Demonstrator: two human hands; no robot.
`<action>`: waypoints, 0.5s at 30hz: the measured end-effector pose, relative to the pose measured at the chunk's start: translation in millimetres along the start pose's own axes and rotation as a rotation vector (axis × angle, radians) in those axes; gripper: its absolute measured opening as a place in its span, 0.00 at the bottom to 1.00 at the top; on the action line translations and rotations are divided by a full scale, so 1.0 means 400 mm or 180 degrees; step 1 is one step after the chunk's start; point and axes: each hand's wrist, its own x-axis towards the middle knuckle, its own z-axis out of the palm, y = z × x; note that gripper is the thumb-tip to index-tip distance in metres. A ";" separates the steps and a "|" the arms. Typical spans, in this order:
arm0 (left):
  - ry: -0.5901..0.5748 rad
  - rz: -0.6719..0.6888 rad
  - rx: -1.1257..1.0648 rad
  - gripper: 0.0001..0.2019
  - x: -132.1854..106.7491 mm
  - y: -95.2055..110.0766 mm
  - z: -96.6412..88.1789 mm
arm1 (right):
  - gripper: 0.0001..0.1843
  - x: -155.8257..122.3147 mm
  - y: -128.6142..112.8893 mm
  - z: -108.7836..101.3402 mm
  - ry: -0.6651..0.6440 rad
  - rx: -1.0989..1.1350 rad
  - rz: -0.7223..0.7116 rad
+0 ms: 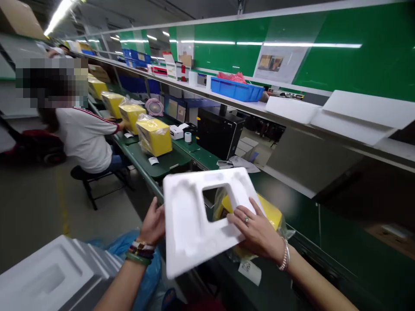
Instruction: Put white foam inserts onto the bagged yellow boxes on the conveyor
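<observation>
A white molded foam insert [184,216] with a rectangular opening is held up in front of me, tilted. My left hand [154,222] grips its left edge, with the fingers partly hidden behind it. On its right side my right hand [254,226] is closed over the rim beside the opening, thumb and some fingertips out of sight. Behind and below the insert, a yellow box in clear plastic [270,211] lies on the green line, partly covered by the foam. A white label [250,272] hangs near that box's lower side.
Stacked foam inserts [58,276] stand at lower left beside a blue plastic bag [151,268]. More yellow bagged boxes [158,136] line the conveyor, where a seated person [86,134] works. A shelf holds a blue bin [236,89] and white sheets [350,116]; a black monitor [215,131] stands below.
</observation>
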 end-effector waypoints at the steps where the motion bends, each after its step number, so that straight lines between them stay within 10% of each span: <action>1: -0.0094 -0.0129 -0.0170 0.28 0.009 -0.005 0.013 | 0.32 -0.012 0.003 -0.003 -0.0048 0.0034 0.0211; 7: 0.0174 -0.0671 -0.0377 0.16 0.053 -0.127 0.000 | 0.33 -0.062 0.041 0.025 -0.0253 -0.0408 0.1453; 15: 0.0746 -0.0497 0.0922 0.16 0.002 -0.253 -0.172 | 0.34 -0.153 0.060 0.122 -0.0162 -0.0320 0.1385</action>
